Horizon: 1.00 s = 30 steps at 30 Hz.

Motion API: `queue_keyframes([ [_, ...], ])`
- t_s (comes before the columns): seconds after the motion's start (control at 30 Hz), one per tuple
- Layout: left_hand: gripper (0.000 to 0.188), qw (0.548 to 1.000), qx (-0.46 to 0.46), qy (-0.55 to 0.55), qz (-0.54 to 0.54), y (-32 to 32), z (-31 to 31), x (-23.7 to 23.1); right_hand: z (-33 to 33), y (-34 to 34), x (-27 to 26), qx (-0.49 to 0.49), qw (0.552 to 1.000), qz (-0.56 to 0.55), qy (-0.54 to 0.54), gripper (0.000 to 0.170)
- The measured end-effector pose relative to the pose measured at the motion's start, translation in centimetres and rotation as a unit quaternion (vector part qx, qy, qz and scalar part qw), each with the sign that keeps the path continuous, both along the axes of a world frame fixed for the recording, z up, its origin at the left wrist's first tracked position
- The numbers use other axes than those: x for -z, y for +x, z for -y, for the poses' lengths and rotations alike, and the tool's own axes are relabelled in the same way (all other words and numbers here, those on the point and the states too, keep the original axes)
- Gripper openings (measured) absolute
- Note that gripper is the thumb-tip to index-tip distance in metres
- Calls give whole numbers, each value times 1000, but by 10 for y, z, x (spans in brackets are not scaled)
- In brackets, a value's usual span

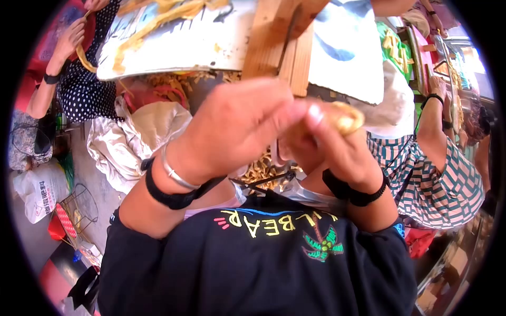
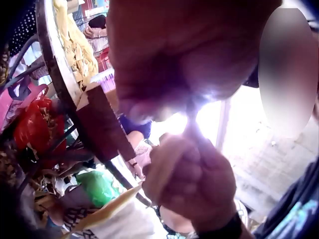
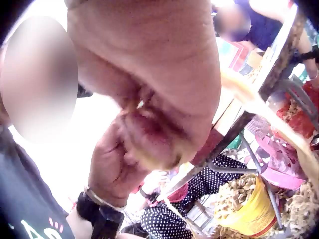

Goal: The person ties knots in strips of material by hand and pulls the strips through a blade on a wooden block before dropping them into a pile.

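Note:
My left hand [image 1: 237, 124], with a silver bracelet above its black strap, meets my right hand [image 1: 342, 152] at the fingertips in front of my chest. A pale yellow strip [image 1: 345, 121] is wound round the curled fingers of my right hand. In the left wrist view its tail [image 2: 107, 211] hangs away from the right hand [image 2: 199, 184]. The right wrist view shows the left hand [image 3: 112, 167] pinching beside the coiled part; a small yellowish bit shows between the fingertips, partly hidden. The strip's free length [image 3: 269, 114] crosses toward the right edge there.
A wooden block [image 1: 295, 63] stands at the edge of a white-topped table [image 1: 342, 79], just beyond my hands. Yellow strips [image 1: 142, 31] lie on its left part. People sit at both sides. Below are a yellow bucket of scraps [image 3: 254, 214] and a red bag [image 2: 37, 127].

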<state>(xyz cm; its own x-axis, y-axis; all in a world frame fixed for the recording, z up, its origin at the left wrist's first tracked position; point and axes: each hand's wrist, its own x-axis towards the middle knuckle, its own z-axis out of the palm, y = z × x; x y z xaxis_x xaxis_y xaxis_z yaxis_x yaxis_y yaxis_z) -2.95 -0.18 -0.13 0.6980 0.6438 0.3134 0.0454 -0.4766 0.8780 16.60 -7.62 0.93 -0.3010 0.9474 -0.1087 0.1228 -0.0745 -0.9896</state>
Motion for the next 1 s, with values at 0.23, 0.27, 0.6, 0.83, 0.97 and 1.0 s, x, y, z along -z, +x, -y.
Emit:
queue_keyframes([
  [0.23,16,989,9,22,144,11,-1,14,0,1,5,119,979,-161,-25,20],
  [0.27,20,985,16,-63,163,15,1,18,0,4,5,100,977,-182,-42,20],
  [0.6,21,924,11,-334,187,17,3,2,-4,4,1,87,991,-83,57,18],
  [0.83,28,969,14,-174,176,30,13,1,-15,6,17,224,912,191,288,18],
  [0.97,24,959,-48,-209,186,32,2,9,-10,8,12,227,937,114,241,15],
  [1.0,21,969,-29,-190,157,32,1,13,-10,8,11,205,937,113,260,16],
])
